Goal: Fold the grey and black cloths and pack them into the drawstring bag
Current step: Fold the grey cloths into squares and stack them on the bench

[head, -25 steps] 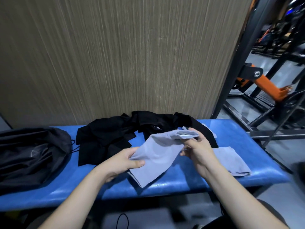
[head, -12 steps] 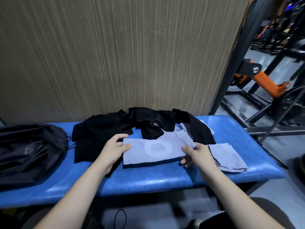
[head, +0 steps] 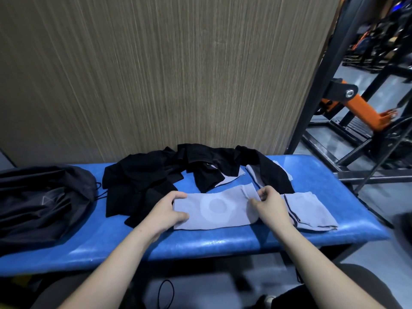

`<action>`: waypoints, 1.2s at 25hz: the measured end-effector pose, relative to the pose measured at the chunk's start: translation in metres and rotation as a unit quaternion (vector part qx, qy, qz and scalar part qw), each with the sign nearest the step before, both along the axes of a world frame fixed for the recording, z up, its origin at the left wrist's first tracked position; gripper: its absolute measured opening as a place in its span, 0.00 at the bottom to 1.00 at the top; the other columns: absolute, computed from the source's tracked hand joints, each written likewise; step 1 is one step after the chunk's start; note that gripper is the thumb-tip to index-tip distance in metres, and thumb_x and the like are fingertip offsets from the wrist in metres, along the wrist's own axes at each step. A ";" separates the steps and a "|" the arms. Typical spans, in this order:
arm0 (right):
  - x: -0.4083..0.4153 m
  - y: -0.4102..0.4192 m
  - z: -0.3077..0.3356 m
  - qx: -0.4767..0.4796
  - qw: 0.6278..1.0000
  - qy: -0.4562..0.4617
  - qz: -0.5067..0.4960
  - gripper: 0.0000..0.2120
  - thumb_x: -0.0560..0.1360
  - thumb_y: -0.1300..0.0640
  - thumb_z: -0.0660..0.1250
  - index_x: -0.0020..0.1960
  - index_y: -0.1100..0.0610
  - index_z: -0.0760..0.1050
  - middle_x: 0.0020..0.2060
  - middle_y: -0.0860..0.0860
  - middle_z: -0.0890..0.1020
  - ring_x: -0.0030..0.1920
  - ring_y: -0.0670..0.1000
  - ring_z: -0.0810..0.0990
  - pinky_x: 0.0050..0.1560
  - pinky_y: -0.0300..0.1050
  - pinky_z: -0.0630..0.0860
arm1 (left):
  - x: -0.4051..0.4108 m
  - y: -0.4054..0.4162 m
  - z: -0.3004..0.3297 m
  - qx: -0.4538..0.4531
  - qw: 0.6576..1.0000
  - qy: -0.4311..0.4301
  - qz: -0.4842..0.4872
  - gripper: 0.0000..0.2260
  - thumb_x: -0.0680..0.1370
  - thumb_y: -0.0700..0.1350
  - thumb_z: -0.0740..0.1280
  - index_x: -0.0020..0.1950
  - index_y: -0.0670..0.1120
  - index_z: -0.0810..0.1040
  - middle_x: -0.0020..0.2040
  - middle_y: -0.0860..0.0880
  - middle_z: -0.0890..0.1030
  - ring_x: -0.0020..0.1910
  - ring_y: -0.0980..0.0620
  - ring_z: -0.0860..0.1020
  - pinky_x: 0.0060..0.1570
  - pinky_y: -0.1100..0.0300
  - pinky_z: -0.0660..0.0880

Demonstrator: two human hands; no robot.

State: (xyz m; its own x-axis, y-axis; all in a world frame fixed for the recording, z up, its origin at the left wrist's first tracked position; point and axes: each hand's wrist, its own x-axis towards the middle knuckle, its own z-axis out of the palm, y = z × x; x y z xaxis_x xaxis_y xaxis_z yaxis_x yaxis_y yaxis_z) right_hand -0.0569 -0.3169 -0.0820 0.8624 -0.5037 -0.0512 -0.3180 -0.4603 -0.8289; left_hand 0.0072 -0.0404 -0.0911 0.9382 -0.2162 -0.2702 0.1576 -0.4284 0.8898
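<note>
A light grey cloth (head: 215, 209) with a pale ring mark lies flat on the blue bench (head: 200, 244). My left hand (head: 166, 214) grips its left end, thumb on top. My right hand (head: 267, 205) pinches its right end between curled fingers. A second grey cloth (head: 310, 210) with a dark edge lies just right of my right hand. Crumpled black cloths (head: 156, 177) spread behind and to the left, partly covering more grey fabric (head: 254, 172). The black drawstring bag (head: 38, 201) lies slumped at the bench's left end.
A wood-grain wall (head: 167, 74) rises directly behind the bench. Black steel frames and an orange gym machine (head: 361, 110) stand to the right on a grey floor. A thin black cord loop (head: 166, 293) lies on the floor below the bench's front edge.
The grey cloth, held up and drooping a second ago, has been lowered and spread flat on the bench. Both hands moved down with it and now hold its two ends.
</note>
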 end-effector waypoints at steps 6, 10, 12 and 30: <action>-0.010 0.000 0.007 0.048 0.989 -0.117 -0.077 0.10 0.73 0.61 0.70 0.51 0.53 0.71 0.38 0.49 0.76 0.39 0.51 0.75 0.42 0.47 0.72 | -0.008 -0.013 -0.001 -0.070 0.996 0.038 -0.026 0.20 0.77 0.38 0.70 0.68 0.50 0.75 0.53 0.48 0.79 0.51 0.55 0.79 0.53 0.65 0.75; -0.016 0.041 0.021 -0.007 0.977 -0.210 0.046 0.14 0.73 0.65 0.70 0.51 0.51 0.71 0.39 0.48 0.78 0.39 0.46 0.77 0.42 0.35 0.72 | -0.011 -0.019 0.006 -0.171 0.982 0.079 0.009 0.11 0.85 0.47 0.61 0.66 0.49 0.74 0.55 0.48 0.79 0.51 0.52 0.80 0.50 0.57 0.80; -0.012 0.071 0.018 -0.025 0.973 -0.211 0.096 0.14 0.73 0.65 0.70 0.50 0.49 0.71 0.40 0.45 0.79 0.40 0.46 0.77 0.42 0.36 0.73 | -0.012 -0.019 0.009 -0.198 0.975 0.096 0.027 0.11 0.86 0.49 0.58 0.65 0.48 0.74 0.55 0.48 0.82 0.51 0.50 0.82 0.48 0.57 0.80; 0.010 0.091 -0.027 -0.307 0.906 -0.135 0.259 0.25 0.81 0.44 0.54 0.75 0.51 0.65 0.76 0.47 0.64 0.77 0.50 0.58 0.77 0.52 0.57 | -0.006 -0.020 -0.009 -0.123 0.992 0.011 0.022 0.25 0.78 0.35 0.69 0.69 0.57 0.70 0.52 0.46 0.85 0.46 0.54 0.84 0.45 0.65 0.76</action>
State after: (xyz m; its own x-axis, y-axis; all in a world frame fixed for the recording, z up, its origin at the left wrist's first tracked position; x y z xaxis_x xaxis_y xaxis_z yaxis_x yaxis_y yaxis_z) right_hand -0.0472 -0.2255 -0.1090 0.9304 0.1096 0.3498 0.2481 -0.8908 -0.3808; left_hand 0.0007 -0.0602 -0.1000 0.9427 -0.2369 -0.2349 0.1919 -0.1911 0.9626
